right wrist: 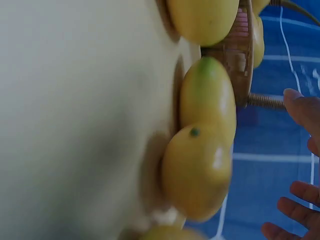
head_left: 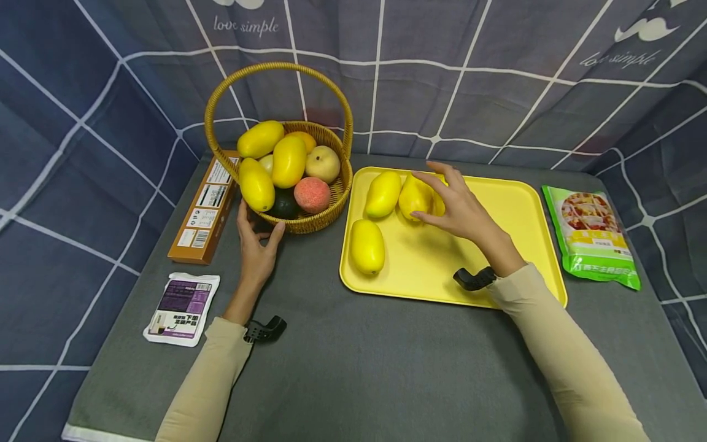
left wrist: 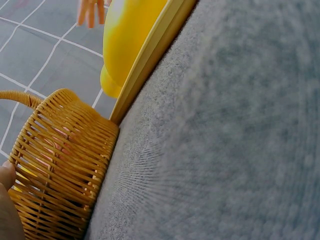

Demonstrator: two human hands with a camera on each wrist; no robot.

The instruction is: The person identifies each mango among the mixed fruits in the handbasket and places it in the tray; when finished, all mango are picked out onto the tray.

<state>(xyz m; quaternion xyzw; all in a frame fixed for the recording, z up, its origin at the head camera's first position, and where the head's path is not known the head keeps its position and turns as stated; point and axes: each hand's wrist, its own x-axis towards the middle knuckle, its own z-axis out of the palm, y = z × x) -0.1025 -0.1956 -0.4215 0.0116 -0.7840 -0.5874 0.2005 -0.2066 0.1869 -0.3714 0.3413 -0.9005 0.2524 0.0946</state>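
Over the yellow tray [head_left: 497,202], my right hand [head_left: 461,209] has its thumb and fingers spread above the mangoes. In the right wrist view those fingers stand apart from the nearest mango [right wrist: 197,172]. Under the hand lie a mango [head_left: 415,197] and another partly hidden by the fingers; to the left are a mango [head_left: 383,194] and, nearer the front, a mango [head_left: 367,247]. My left hand [head_left: 258,255] holds the front left side of the wicker basket [head_left: 334,212], its thumb against the wall. Inside are mangoes [head_left: 289,161], a reddish fruit [head_left: 312,194], a pale round fruit [head_left: 323,164] and a dark green fruit [head_left: 284,204].
Left of the basket lies a brown box [head_left: 204,209], with a purple and white pouch [head_left: 182,309] in front of it. A green food bag [head_left: 591,236] lies right of the tray. Checked curtains [head_left: 409,98] surround the grey table [head_left: 353,368]. The basket's tall handle [head_left: 278,66] arches upward.
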